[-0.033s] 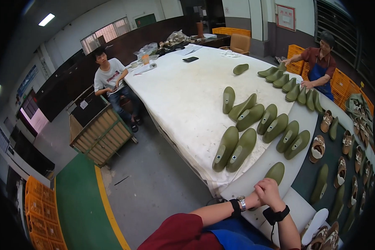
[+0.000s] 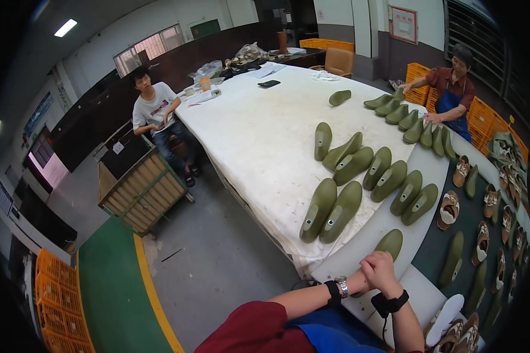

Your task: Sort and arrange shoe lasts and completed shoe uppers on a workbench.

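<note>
Just in front of me, my right hand (image 2: 379, 272) is closed with curled fingers, over my left hand (image 2: 360, 283). What the right fingers grip, if anything, is hidden. Most of the left hand's fingers are covered too. A green shoe last (image 2: 390, 242) sticks out beyond my hands on the white board (image 2: 415, 235). Farther up, a pair of green lasts (image 2: 341, 210) lies sole up, with a row of lasts (image 2: 388, 179) behind it. A watch and a black band circle my left wrist; a black strapped device is on my right.
Brown-and-white shoes (image 2: 449, 210) and more lasts stand on a dark green surface (image 2: 430, 259) at right. Across the table, a person in a blue apron (image 2: 450, 94) handles lasts. Another person (image 2: 159, 112) sits left, beside a wooden cart (image 2: 144, 182). Orange crates (image 2: 56, 294) are stacked lower left.
</note>
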Tool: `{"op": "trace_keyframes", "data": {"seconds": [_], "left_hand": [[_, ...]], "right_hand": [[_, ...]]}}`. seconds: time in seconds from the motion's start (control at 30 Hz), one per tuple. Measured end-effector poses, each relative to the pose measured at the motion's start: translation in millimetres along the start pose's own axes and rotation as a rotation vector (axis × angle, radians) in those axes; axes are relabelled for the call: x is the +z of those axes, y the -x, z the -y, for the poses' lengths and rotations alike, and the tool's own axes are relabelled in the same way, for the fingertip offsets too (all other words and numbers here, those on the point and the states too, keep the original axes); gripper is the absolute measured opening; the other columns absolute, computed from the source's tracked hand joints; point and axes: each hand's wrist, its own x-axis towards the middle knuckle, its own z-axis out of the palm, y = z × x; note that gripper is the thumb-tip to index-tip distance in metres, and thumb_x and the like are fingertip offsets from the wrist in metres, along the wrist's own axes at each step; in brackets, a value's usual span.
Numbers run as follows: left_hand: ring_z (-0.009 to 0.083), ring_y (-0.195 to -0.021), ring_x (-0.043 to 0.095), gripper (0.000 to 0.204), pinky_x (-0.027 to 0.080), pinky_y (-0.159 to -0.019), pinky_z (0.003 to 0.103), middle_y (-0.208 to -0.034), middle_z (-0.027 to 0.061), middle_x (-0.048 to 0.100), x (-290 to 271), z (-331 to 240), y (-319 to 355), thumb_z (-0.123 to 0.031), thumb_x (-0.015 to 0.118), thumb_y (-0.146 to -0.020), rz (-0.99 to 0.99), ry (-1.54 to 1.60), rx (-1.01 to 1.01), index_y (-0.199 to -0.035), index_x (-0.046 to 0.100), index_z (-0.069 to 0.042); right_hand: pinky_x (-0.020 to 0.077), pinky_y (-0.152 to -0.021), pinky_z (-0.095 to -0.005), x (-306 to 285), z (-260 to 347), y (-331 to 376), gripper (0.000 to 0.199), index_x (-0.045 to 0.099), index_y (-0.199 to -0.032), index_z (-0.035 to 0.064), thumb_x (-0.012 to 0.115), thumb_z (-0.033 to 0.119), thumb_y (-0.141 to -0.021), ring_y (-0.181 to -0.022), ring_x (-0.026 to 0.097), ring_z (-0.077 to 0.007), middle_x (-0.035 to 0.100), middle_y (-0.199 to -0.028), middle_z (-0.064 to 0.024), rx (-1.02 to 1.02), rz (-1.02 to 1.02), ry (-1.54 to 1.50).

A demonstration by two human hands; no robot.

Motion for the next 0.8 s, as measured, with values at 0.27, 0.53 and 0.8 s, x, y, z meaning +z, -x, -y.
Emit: {"op": "trace_keyframes", "data": {"seconds": [0.27, 0.53, 0.8], "left_hand": [[0.0318, -0.115, 0.051, 0.037, 0.041, -0.096, 0.038, -0.122, 0.0212, 0.053, -0.3, -3.4, -4.1, -0.015, 0.057, -0.084, -0.064, 0.156, -0.021, -0.117, 0.051, 0.003], [0.0319, -0.112, 0.053, 0.036, 0.042, -0.095, 0.039, -0.118, 0.0208, 0.056, -4.7, -7.3, -4.0, -0.015, 0.058, -0.084, -0.077, 0.152, -0.034, -0.115, 0.052, 0.002], [0.0319, -0.11, 0.054, 0.035, 0.043, -0.093, 0.039, -0.116, 0.0209, 0.057, -0.4, -3.3, -3.9, -0.015, 0.058, -0.084, -0.122, 0.153, -0.001, -0.113, 0.052, 0.003]], "right_hand": [[0.0448, -0.08, -0.0401, 2.2, 3.3, 0.7, 0.014, 0.067, -0.069, 0.0022, 0.065, 0.016, -0.072, -0.079, 0.06, -0.0303, 0.065, -0.073, -0.012, 0.041, -0.207, 0.007], [0.0449, -0.081, -0.0395, 2.3, 3.3, -1.2, 0.014, 0.067, -0.069, 0.0018, 0.065, 0.016, -0.072, -0.08, 0.059, -0.0304, 0.065, -0.074, -0.0117, 0.063, -0.202, 0.004], [0.0448, -0.082, -0.0396, 2.6, 3.4, -1.3, 0.014, 0.067, -0.069, 0.0021, 0.066, 0.016, -0.072, -0.081, 0.059, -0.03, 0.065, -0.074, -0.0113, 0.072, -0.198, 0.01]]}}
